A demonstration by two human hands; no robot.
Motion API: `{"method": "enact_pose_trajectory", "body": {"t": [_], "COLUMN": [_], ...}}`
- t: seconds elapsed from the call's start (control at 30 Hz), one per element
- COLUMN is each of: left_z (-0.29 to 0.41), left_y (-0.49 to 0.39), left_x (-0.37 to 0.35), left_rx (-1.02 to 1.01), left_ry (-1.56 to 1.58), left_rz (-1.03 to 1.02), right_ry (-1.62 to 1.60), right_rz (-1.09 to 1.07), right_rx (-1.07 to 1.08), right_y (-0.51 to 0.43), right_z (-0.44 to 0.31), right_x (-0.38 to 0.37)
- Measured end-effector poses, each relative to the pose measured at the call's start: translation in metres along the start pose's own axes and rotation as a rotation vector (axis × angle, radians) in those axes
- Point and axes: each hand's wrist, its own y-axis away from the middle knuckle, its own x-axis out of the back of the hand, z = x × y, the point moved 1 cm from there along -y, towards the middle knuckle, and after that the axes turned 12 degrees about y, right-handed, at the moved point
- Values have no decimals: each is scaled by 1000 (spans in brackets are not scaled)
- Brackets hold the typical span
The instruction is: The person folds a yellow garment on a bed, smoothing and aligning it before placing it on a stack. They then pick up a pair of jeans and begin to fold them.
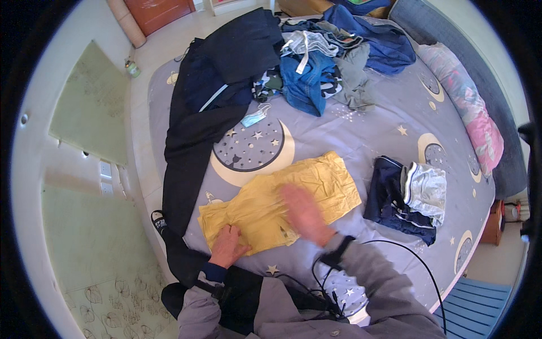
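A yellow cloth garment (258, 199) is spread on the bed in front of me, creased across its length. My left hand (229, 245) rests on its near left end, fingers bent against the fabric and thumb apart. Over the middle of the garment is my right hand (302, 212), flat and blurred, with nothing visible in it. Whether its palm touches the cloth is hard to tell. To the right lies a stack of folded clothes: a dark navy garment (383, 195) with a light grey-white one (425, 188) on top.
Black trousers (190, 161) stretch along the bed's left side. A light blue face mask (255, 118) lies near a heap of clothes with blue denim (307, 80). A pink floral rolled bundle (470, 101) lies along the right edge. A black cable (417, 258) loops beside my right arm.
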Motion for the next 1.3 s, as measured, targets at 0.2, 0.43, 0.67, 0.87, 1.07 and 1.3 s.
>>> {"method": "enact_pose_trajectory", "body": {"t": [0.2, 0.43, 0.67, 0.87, 1.07, 1.3], "left_z": [-8, -6, -9, -9, -10, -8], "left_y": [5, 2, 1, 1, 0, 2], "left_x": [-1, -2, -1, -5, -5, -1], "left_rx": [18, 32, 47, 93, 92, 89], "left_ry": [-28, -36, 14, -2, 56, 46], "left_rz": [-12, -30, -15, 0, 13, 4], "right_ry": [143, 296, 100, 329, 202, 295], "right_rz": [-147, -8, -49, -98, 178, -12], "right_rx": [101, -121, 102, 81, -585, -243], "right_y": [30, 61, -23, -27, -23, -37], "right_z": [51, 133, 60, 161, 190, 152], "right_x": [-5, 54, -18, 0, 34, 5]}}
